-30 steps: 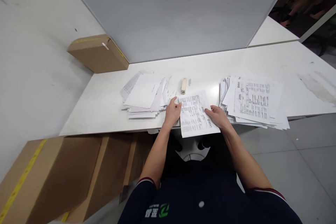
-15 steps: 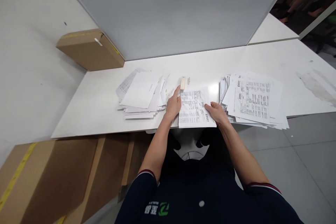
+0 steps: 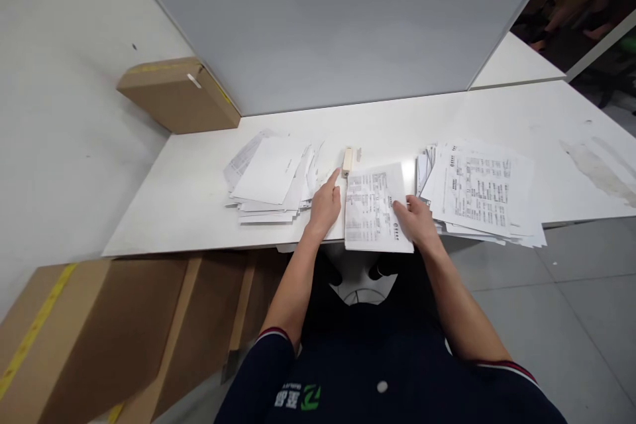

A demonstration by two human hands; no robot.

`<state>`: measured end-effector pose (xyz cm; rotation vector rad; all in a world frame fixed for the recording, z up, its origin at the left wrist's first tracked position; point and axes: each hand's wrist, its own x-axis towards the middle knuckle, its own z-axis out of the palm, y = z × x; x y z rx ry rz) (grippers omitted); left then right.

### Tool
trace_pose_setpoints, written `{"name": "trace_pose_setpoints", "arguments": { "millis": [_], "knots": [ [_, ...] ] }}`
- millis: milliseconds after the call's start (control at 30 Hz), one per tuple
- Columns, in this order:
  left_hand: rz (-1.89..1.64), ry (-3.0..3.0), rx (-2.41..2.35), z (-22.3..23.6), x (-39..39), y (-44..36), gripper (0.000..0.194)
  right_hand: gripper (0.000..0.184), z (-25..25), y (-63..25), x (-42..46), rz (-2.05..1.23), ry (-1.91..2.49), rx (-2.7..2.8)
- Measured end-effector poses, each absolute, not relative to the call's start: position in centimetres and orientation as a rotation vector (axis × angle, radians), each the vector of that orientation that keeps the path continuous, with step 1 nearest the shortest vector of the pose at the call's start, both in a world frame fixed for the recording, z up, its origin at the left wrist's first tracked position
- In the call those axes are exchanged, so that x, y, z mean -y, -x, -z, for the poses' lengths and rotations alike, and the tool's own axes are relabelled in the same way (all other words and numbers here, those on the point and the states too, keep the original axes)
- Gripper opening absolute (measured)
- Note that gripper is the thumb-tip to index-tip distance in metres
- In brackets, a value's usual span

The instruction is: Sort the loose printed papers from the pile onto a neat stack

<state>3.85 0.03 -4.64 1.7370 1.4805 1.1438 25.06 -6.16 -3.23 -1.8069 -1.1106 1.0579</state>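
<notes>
A thin set of printed sheets (image 3: 375,209) hangs partly over the table's front edge. My right hand (image 3: 418,220) is closed on its right side, thumb on top and the other fingers largely hidden below. Just left of the sheets, my left hand (image 3: 325,204) is open and holds nothing, its index finger stretched forward. That fingertip is close to a small cream-coloured block-like device (image 3: 348,161), possibly a small stapler; whether they touch I cannot tell. The device lies at the far left corner of the sheets.
An untidy paper pile (image 3: 268,172) lies to the left, and a second printed pile (image 3: 479,189) to the right overhangs the front edge. A cardboard box (image 3: 181,99) stands at the back left. A grey panel (image 3: 348,26) borders the white table (image 3: 163,212). Larger cartons (image 3: 124,318) sit below.
My right hand has drawn the sheets slightly right and towards me, tilting them a little. My left hand has come away from their left edge.
</notes>
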Motion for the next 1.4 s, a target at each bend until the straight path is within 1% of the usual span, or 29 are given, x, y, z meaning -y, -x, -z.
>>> {"name": "trace_pose_setpoints", "arguments": {
  "millis": [33,133,200,267,300,367,467,533,633,700,767,833,900,933,1000,1067,1100,1167,1233,1300,1367,1400],
  "knots": [
    [-1.090,-1.845,-1.563,4.3,0.4,-2.8,0.040,0.025,2.7,-25.6,6.7,-1.030,1.786,1.085],
    [-1.092,-1.982,-1.979,3.3,0.9,1.2,0.038,0.033,0.4,-28.4,7.9,-0.872,1.769,0.959],
    [-0.969,-1.960,-2.202,3.0,0.7,3.9,0.050,0.032,-0.8,-31.0,8.0,-0.704,1.837,0.847],
    [-0.762,-1.933,-2.279,3.1,0.3,5.9,0.059,0.030,-1.3,-33.6,7.8,-0.605,1.932,0.790],
    [-0.671,-1.943,-2.278,3.2,0.1,6.6,0.060,0.031,-1.2,-34.8,7.7,-0.557,1.997,0.800],
    [-0.559,-2.006,-2.248,3.5,-0.4,7.4,0.053,0.040,-0.9,-36.6,7.8,-0.398,2.130,0.881],
    [-0.510,-2.134,-2.194,3.8,-0.8,7.8,0.034,0.057,-0.5,-37.8,9.0,-0.103,2.215,1.005],
    [-0.477,-2.172,-2.166,3.6,-1.0,8.0,0.030,0.058,-0.6,-37.3,9.9,-0.056,2.154,1.041],
    [-0.517,-2.132,-2.209,3.1,-1.1,8.2,0.033,0.055,-1.0,-34.9,10.5,-0.077,2.002,1.102],
    [-0.671,-2.032,-2.236,2.6,-0.8,8.1,0.031,0.052,-1.1,-32.4,10.3,-0.120,1.927,1.169],
    [-0.876,-1.895,-2.200,2.2,-0.2,7.6,0.030,0.048,-0.8,-29.6,9.8,-0.297,1.851,1.269],
    [-1.059,-1.787,-2.133,1.7,0.9,6.5,0.029,0.047,-0.1,-26.6,9.2,-0.623,1.739,1.362],
    [-1.170,-1.800,-2.041,1.5,2.5,4.7,0.028,0.048,0.8,-23.7,8.5,-0.970,1.601,1.370],
    [-1.192,-1.884,-1.966,1.5,3.6,3.6,0.027,0.050,1.3,-22.3,8.0,-1.146,1.518,1.334],
    [-1.100,-2.087,-1.735,1.9,5.8,1.1,0.025,0.054,2.2,-20.1,7.1,-1.451,1.364,1.222],
    [-0.977,-2.189,-1.464,2.6,7.8,-1.2,0.022,0.053,3.1,-18.4,6.2,-1.623,1.276,1.114],
    [-0.937,-2.195,-1.372,2.9,8.5,-2.0,0.020,0.050,3.6,-17.9,5.8,-1.648,1.272,1.068],
    [-0.911,-2.192,-1.233,3.2,9.0,-2.6,0.018,0.037,4.5,-17.6,5.2,-1.621,1.303,0.974],
    [-0.933,-2.164,-1.252,3.1,8.0,-1.5,0.019,0.024,5.2,-18.1,4.8,-1.579,1.351,0.852],
    [-1.002,-2.092,-1.537,2.8,5.9,0.9,0.026,0.019,5.6,-19.4,4.5,-1.550,1.387,0.723],
    [-1.012,-2.021,-1.901,2.6,3.4,3.7,0.028,0.018,5.6,-21.2,4.2,-1.505,1.401,0.640],
    [-0.960,-2.010,-2.020,2.7,2.3,4.9,0.033,0.019,5.6,-22.2,4.1,-1.476,1.410,0.622]
  ]
}}
